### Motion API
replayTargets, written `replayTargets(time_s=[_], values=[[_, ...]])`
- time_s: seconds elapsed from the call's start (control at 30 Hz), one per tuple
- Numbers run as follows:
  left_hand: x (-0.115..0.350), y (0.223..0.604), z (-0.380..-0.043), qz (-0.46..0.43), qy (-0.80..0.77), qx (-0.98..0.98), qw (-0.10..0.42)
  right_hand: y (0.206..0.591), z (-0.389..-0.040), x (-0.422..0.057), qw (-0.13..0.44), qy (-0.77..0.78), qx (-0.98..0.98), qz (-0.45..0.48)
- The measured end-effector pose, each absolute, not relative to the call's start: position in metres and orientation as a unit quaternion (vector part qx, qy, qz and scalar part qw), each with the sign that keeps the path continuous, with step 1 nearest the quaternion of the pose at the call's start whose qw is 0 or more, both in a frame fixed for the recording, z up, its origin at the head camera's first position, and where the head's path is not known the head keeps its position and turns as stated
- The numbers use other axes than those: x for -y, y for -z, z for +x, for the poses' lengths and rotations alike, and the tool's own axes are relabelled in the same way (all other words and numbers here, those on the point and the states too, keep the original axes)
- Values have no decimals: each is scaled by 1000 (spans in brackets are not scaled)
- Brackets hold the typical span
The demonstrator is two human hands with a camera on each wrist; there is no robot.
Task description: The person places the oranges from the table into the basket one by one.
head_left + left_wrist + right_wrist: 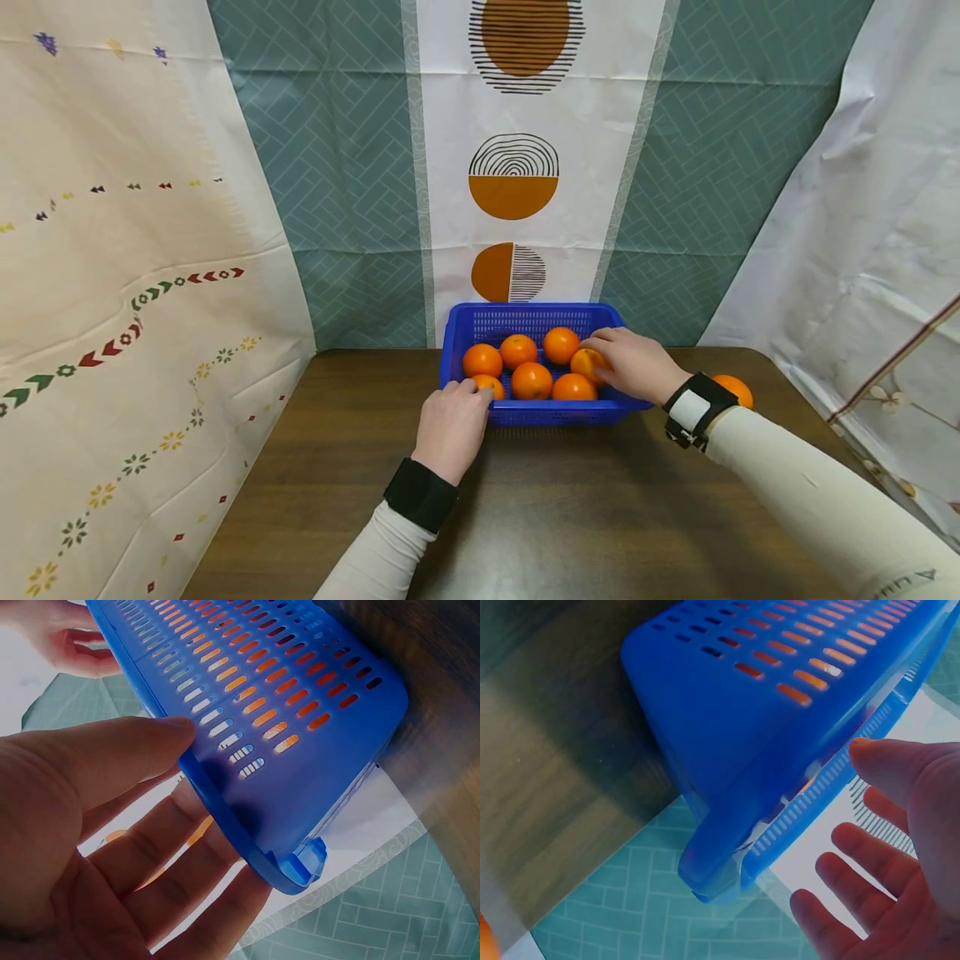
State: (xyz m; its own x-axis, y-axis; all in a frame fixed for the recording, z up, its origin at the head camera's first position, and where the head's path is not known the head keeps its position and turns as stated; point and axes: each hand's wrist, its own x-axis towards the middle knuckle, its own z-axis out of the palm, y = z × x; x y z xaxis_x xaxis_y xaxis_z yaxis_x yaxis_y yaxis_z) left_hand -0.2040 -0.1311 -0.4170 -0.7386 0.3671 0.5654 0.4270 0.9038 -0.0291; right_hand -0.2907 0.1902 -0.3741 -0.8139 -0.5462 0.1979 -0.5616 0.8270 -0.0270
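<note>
A blue plastic basket (633, 406) with slotted walls stands on the table, holding several oranges (532, 381). At its front left corner my left hand (452, 421) grips the rim. In the left wrist view the thumb (161, 739) lies against the outer wall while the fingers reach over the rim to the inside. My right hand (633, 362) hovers over the basket's right side, its fingertips overlapping an orange (587, 363) in the head view. Its fingers (870, 855) are spread and loosely bent in the right wrist view, with the thumb close by the rim.
One loose orange (735, 389) lies on the wooden table (360, 450) right of the basket, partly behind my right wrist. Behind the table hangs a patterned teal and white cloth (352, 167). Pale cloths flank the table at left (150, 350) and right (862, 250).
</note>
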Motion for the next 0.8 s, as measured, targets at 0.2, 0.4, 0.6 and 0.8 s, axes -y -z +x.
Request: replayTargets(time_s=[0.2, 0.4, 0.6, 0.8], values=[[131, 416, -204, -212, 53, 932, 287, 374, -278, -194, 124, -53, 941, 309], [131, 417, -203, -214, 56, 930, 292, 372, -264, -198, 147, -56, 935, 319], [132, 417, -203, -216, 56, 928, 299, 373, -253, -204, 159, -63, 935, 310], [132, 417, -203, -216, 55, 929, 296, 374, -241, -207, 167, -72, 935, 303]])
